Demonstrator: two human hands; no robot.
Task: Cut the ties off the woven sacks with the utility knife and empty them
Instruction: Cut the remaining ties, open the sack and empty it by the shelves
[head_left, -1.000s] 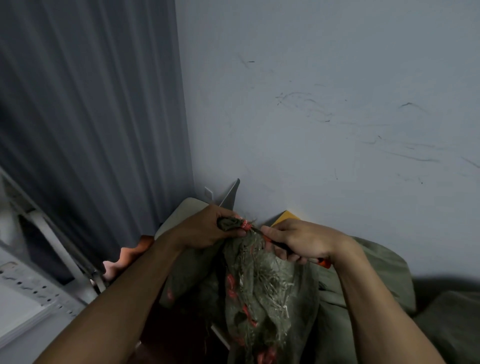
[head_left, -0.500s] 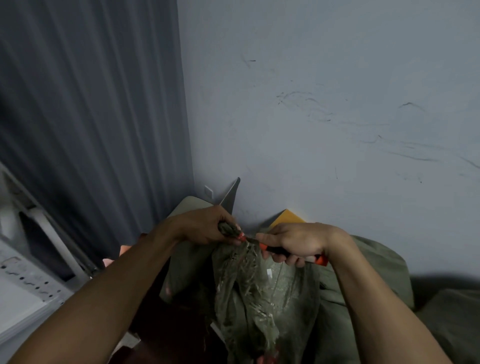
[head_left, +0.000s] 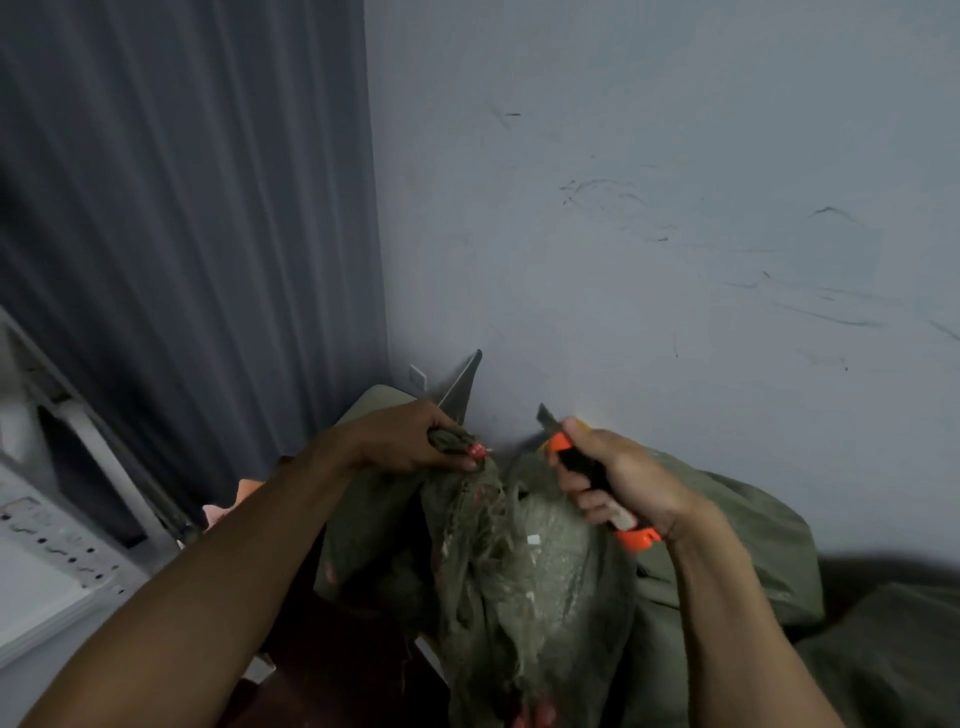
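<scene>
— Left hand (head_left: 410, 441), condition?

— Clenched round the bunched neck of one green woven sack (head_left: 519, 571), which hangs from that fist between the two forearms. One red tie (head_left: 477, 450) is wound on the neck, just past the knuckles.

— Right hand (head_left: 618, 478)?

— Grasping the utility knife (head_left: 562, 444). Fingers are wrapped round the black grip, with the thumb up by the orange collar. One knife is counted, with orange at both ends. Its one blade (head_left: 545, 415) is extended and points up toward the wall (head_left: 675, 208).

— Blade against the tie?

— No. A clear gap lies between them, and the blade touches neither the tie nor the sack. The two hands are near each other but apart.

— Sack count?

— One is held. A second sack (head_left: 753, 519), also green, lies slumped against the wall under the right forearm. The darker heap (head_left: 893, 649) at the lower right is possibly a third, but the light there is too poor to confirm it.

— Condition of the held sack?

— Its weave is frayed, with loose pale strands down the front. Red flecks show near the bottom edge of the view.

— Surroundings?

— One dark pleated curtain (head_left: 182, 208) hangs on the left. One white perforated rack (head_left: 52, 561) stands at the lower left. One grey metal sheet (head_left: 462, 384) leans in the corner behind the left hand.
</scene>
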